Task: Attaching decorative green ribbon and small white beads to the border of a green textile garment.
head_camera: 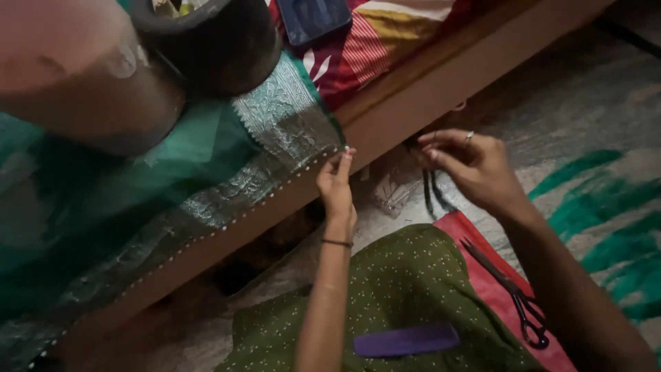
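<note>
Right now the left hand pinches the beaded edge of the green cloth draped over the wooden bed rail. Her right hand, fingers closed, seems to draw thread taut, though I cannot see it. Next she needs a steady pull and the edge held firm.

A home, likely a bedroom. A wooden bed frame carries a patterned bedsheet and a green sari. The person sits on the stone floor beside it.

I see a dim, warm-lit frame, soft all over. The big shape at top left is badly out of focus. Deep shadow sits under the bed frame; no glare anywhere.
</note>
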